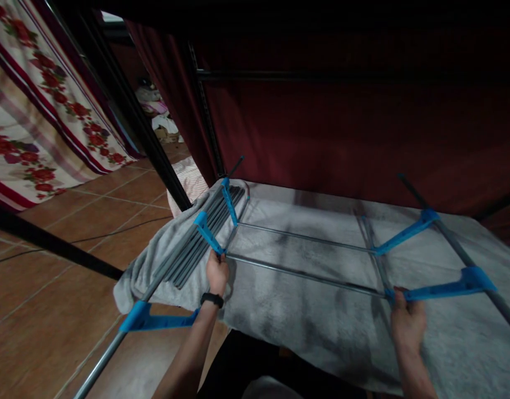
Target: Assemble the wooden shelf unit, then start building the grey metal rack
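A partly joined frame of grey metal tubes and blue plastic brackets stands over the bed. My left hand (217,272), with a black band on the wrist, is closed round the lower end of a near-left blue bracket (207,233). My right hand (408,322) grips the inner end of the near-right blue bracket (449,290). Between the hands runs the near crossbar (304,275); a second crossbar (304,236) lies parallel behind it. Farther back are a left bracket (228,202) and a right bracket (406,233). Another blue bracket (142,318) sits on the long left pole (99,360).
Several loose grey tubes (182,271) lie bundled on the grey blanket (296,316) at the left. Black bed posts (138,116) and a dark red curtain (341,138) surround the bed. A floral cloth (42,111) hangs over the tiled floor (39,293), where a cable runs.
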{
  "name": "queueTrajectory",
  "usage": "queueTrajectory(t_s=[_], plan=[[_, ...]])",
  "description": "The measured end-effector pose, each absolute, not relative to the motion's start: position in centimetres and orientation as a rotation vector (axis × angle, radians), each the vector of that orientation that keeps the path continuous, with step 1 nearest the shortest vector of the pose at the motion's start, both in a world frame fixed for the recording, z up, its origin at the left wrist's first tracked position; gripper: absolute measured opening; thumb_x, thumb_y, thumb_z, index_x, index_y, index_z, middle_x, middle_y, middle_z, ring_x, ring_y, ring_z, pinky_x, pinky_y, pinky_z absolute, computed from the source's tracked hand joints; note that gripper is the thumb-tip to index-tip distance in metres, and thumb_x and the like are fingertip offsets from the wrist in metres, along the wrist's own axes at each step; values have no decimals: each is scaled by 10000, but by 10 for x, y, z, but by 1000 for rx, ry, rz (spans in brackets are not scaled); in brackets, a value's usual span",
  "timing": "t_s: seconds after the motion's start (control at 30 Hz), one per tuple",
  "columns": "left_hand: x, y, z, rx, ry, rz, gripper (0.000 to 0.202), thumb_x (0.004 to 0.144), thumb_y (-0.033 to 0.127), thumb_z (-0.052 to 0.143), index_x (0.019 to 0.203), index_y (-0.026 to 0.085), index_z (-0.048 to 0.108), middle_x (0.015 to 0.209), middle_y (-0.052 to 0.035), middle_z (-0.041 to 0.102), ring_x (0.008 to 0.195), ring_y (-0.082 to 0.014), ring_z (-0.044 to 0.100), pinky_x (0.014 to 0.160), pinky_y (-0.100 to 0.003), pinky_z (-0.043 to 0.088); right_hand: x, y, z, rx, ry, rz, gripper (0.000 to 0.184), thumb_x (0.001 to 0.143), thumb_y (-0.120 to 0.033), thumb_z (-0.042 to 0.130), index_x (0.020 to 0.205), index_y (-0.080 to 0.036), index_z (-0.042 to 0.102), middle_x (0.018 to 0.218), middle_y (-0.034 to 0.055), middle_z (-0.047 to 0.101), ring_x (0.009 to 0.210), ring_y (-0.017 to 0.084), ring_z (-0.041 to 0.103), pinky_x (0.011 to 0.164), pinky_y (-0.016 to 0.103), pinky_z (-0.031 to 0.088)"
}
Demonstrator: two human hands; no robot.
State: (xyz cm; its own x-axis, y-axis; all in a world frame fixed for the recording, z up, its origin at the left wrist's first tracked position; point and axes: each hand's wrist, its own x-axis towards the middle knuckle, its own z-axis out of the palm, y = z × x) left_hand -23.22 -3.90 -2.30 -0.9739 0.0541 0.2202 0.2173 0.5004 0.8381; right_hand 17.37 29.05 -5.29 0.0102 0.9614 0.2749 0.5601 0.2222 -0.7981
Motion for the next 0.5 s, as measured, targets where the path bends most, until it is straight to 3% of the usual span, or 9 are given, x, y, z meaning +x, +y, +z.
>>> queueTrajectory(t_s=[0.27,0.5], plan=[[-249,-14,7,-359,-2701,-1175,218,841,66,498,1015,179,565,896,-58,647,832,-203,621,733,-288,448,151,327,-33,-1606,-1736,563,524,883,-542,431,1112,-123,647,1006,200,691,929,323,621,787,434,457],[-269,18,11,-282,-2877,-991,228,840,57,531,1023,193,552,889,-53,655,793,-195,618,665,-273,386,141,342,-34,-1712,-1804,606,526,898,-552,414,1117,-126,631,990,209,694,924,349,640,764,453,476]])
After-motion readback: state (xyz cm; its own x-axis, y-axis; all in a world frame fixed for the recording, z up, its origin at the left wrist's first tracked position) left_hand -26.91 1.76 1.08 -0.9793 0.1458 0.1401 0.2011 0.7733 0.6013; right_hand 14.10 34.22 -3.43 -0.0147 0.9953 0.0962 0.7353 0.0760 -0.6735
